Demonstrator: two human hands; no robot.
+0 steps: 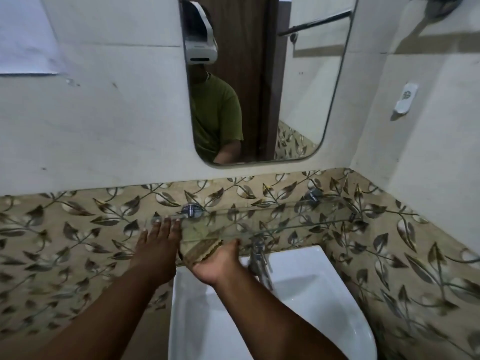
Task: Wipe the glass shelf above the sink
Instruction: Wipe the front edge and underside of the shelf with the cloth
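Note:
A clear glass shelf (285, 219) runs along the leaf-patterned tiles above the white sink (293, 289), held by two chrome brackets (191, 210). My left hand (158, 245) lies flat, palm down, on the shelf's left end with fingers spread. My right hand (218, 266) is palm up under the shelf's front edge and holds a folded brown-green cloth (200, 245) against the glass from below, just right of my left hand. Part of the cloth shows through the glass.
A chrome tap (258, 258) stands just right of my right hand, under the shelf. A mirror (259, 81) hangs above and reflects a person in a green shirt. A white holder (405, 98) is fixed on the right wall.

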